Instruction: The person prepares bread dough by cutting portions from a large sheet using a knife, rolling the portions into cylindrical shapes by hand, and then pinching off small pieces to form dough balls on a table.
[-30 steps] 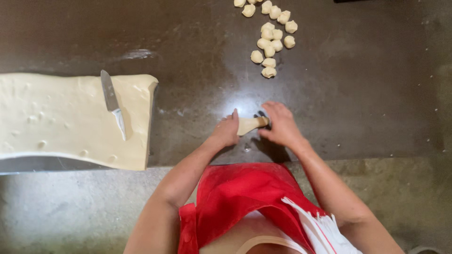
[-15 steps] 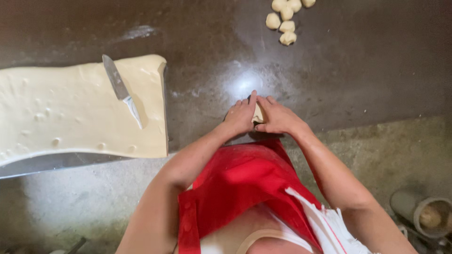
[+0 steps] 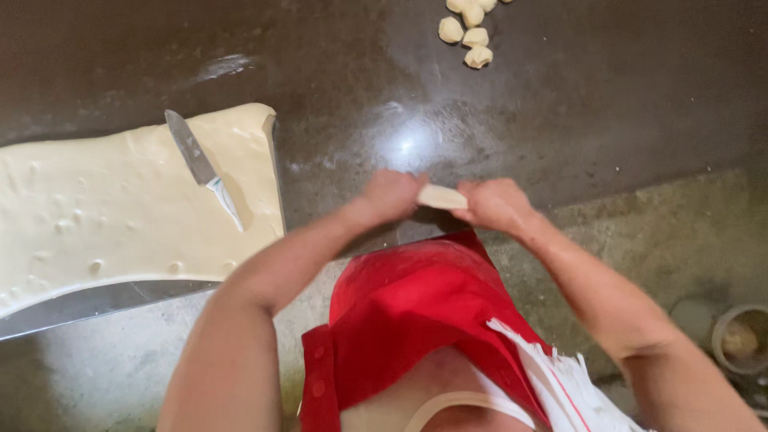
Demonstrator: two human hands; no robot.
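A short strip of pale dough (image 3: 441, 197) stretches between my two hands at the near edge of the dark worktop (image 3: 608, 96). My left hand (image 3: 390, 194) grips its left end and my right hand (image 3: 494, 204) grips its right end. To the left lies a wide flat slab of dough (image 3: 112, 208), and a knife (image 3: 202, 168) with a pale handle rests on its right part. Small shaped dough pieces (image 3: 470, 32) sit at the far top of the worktop.
My red apron (image 3: 416, 312) fills the lower middle. A metal strip (image 3: 96, 302) shows under the slab's near edge. A round container (image 3: 740, 338) stands on the concrete floor at the lower right.
My hands have drawn back toward my body with the dough strip, lifting it off the worktop. The view has shifted, so the small dough pieces now sit near the top edge.
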